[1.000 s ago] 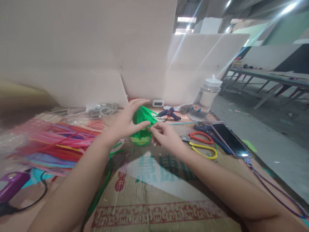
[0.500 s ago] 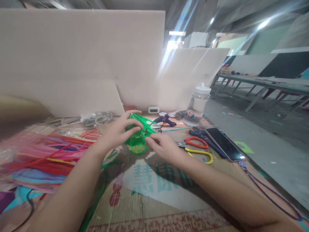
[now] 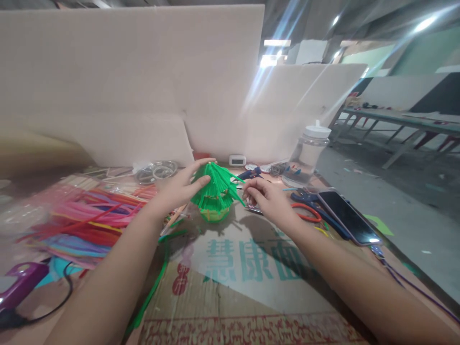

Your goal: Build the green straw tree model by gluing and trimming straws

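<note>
A small green model (image 3: 214, 191) made of straws, with a cone-shaped roof and a round base, stands on the cardboard sheet (image 3: 237, 287). My left hand (image 3: 179, 189) cups the left side and top of its roof, fingers curved around it. To the right of the model my right hand (image 3: 268, 199) is closed in a pinch beside the roof's lower edge; what the fingertips hold is too small to make out.
A heap of coloured straws (image 3: 82, 220) lies at the left. Scissors with red and yellow handles (image 3: 309, 215), a phone (image 3: 348, 215), a clear plastic jar (image 3: 307, 153) and a blue glue gun (image 3: 251, 173) lie at the right. White foam boards (image 3: 143, 81) stand behind.
The green model has turned upright so that its roof points up. My right hand has shifted to the right side of the roof; my left hand stays on it.
</note>
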Motion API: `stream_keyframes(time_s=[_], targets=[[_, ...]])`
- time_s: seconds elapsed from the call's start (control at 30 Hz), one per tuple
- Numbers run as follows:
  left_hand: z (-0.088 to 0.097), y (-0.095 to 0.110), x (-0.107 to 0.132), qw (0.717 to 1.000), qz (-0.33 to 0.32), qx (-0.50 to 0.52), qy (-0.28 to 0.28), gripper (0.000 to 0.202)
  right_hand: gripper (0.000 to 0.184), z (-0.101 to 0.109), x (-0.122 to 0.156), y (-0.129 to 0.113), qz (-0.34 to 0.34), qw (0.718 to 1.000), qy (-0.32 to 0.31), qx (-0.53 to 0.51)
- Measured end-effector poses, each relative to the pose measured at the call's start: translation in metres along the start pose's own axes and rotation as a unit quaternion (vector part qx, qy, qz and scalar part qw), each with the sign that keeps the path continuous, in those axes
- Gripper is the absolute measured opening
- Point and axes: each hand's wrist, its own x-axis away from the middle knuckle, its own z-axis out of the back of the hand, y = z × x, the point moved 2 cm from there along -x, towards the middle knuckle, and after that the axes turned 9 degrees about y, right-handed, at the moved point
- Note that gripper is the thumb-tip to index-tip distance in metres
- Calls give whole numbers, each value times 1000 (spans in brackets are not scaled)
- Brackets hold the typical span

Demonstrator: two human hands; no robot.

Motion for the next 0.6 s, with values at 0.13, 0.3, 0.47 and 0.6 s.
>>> stream_keyframes(time_s=[0.13, 0.3, 0.47, 0.6], targets=[[-3, -7, 0, 998, -4, 69, -2, 47, 15, -4, 0, 5, 10, 1000, 8, 18], [0, 4, 2, 1000, 13, 21, -1, 50, 16, -1, 2, 1, 33, 997, -11, 74], [3, 15, 1, 998, -21, -56, 20, 51, 16, 38, 14, 6, 89, 965, -50, 240], [0, 8, 1, 999, -4, -42, 13, 55, 21, 85, 17, 36, 58, 923, -49, 377]])
